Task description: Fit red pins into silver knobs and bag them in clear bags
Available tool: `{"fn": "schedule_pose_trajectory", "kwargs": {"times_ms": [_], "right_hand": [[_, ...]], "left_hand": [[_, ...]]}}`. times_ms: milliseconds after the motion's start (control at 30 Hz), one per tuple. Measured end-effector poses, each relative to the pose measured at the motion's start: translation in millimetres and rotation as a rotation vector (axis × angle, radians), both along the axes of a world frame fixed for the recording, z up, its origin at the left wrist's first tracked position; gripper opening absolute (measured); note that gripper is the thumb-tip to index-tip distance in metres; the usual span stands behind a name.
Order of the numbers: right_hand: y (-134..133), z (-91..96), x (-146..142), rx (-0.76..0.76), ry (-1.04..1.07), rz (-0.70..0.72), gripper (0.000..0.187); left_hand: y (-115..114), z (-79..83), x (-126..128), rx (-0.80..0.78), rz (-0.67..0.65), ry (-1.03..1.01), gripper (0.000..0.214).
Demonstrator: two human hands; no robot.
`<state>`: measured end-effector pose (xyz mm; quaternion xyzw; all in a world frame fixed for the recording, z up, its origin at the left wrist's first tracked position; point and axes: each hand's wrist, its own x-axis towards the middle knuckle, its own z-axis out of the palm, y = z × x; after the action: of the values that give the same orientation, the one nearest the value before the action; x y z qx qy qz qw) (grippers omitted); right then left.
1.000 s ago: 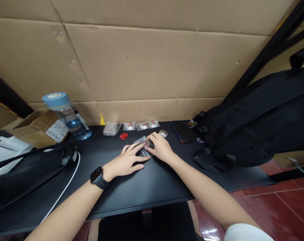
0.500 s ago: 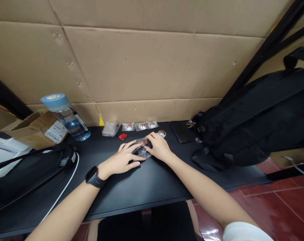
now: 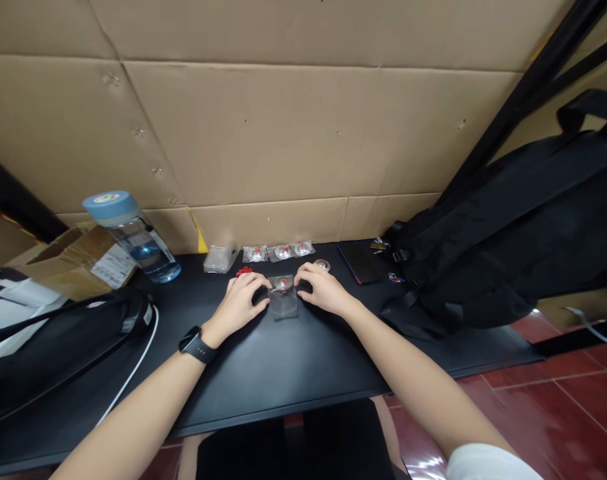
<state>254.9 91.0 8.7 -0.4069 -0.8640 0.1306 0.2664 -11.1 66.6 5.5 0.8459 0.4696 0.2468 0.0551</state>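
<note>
A small clear plastic bag [image 3: 283,299] with a silver and red item inside lies on the black desk [image 3: 293,367]. My left hand [image 3: 241,301] pinches the bag's left top corner with curled fingers. My right hand [image 3: 322,291] pinches its right top corner. Behind the hands, three similar filled bags [image 3: 282,252] lie in a row by the cardboard wall. A stack of empty clear bags [image 3: 219,258] sits to their left, a few red pieces [image 3: 243,271] lie by my left hand, and a loose silver disc [image 3: 322,265] lies behind my right hand.
A water bottle with a blue lid [image 3: 133,238] and a cardboard box [image 3: 78,260] stand at the left. A black bag [image 3: 58,340] lies front left. A large black backpack [image 3: 508,227] fills the right side, with a dark notebook [image 3: 364,260] beside it.
Both hands moved apart from on top of the bag to its two upper corners. The bag now lies flat and squared between them, with the silver item showing near its top.
</note>
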Motion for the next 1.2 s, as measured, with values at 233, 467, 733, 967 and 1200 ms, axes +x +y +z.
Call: {"fn": "schedule_pose_trajectory", "kwargs": {"times_ms": [233,467,733,967,1200], "right_hand": [[-1,-2.6,-5,0.025,-0.025,0.054,0.003],[5,-5.1,-2,-0.032,0.101,0.065,0.005],[9,-19.8,-12,-0.048,0.125,-0.073,0.019],[4,-15.3,-16,0.077,0.096,-0.086,0.038],[0,-5.0,-17,0.117,-0.045,0.114,0.025]], "left_hand": [[1,-1.6,3,0.018,0.048,0.013,0.011],[5,0.9,0,-0.107,0.076,-0.093,0.014],[5,1.3,7,-0.104,0.196,-0.116,0.016],[2,-3.1,11,-0.003,0.164,-0.1,0.011],[0,-6.3,13,-0.059,0.003,-0.024,0.023]]}}
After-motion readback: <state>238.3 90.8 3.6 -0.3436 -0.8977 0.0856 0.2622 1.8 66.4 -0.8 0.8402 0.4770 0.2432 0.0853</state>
